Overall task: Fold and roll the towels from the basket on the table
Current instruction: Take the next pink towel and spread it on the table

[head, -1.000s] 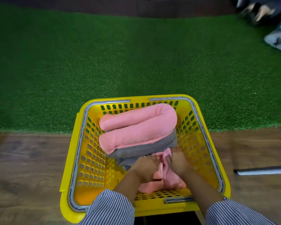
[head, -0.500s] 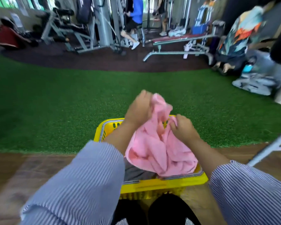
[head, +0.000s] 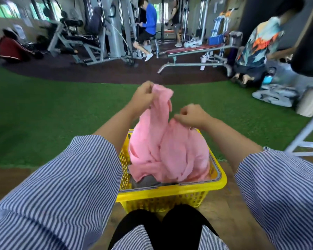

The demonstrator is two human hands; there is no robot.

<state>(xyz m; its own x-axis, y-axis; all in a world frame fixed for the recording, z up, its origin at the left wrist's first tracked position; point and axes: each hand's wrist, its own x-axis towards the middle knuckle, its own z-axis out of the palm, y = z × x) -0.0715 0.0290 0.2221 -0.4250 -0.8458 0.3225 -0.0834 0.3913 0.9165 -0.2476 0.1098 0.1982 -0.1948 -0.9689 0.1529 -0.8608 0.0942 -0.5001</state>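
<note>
Gripping the pink towel (head: 167, 147) at two raised points, both hands are closed on the cloth. The left hand (head: 143, 95) holds the higher point: its fingers are curled round a bunched edge at the towel's top, and a narrow strip of cloth hangs straight down from that grip. The right hand (head: 190, 116) sits lower and to the right of the left, knuckles up, pinching a second peak of the same towel between thumb and curled fingers. Between the two grips the cloth dips in a short valley.

Below both hands the towel spreads into loose folds, and its lower part rests inside the yellow basket (head: 172, 193), bunched against the right wall. A grey towel (head: 148, 181) shows under the pink folds at the basket's near left; how much of it lies beneath cannot be told.

The basket stands directly under the grips on a wooden floor (head: 220, 204), touching the person's dark-clad knees (head: 161, 224) at its near wall. Striped sleeves (head: 61, 177) flank it on either side. Beyond the hands lies green turf (head: 52, 109). Farther off stand weight machines (head: 98, 33) and a bench (head: 197, 49), with other people among them, blurred.
</note>
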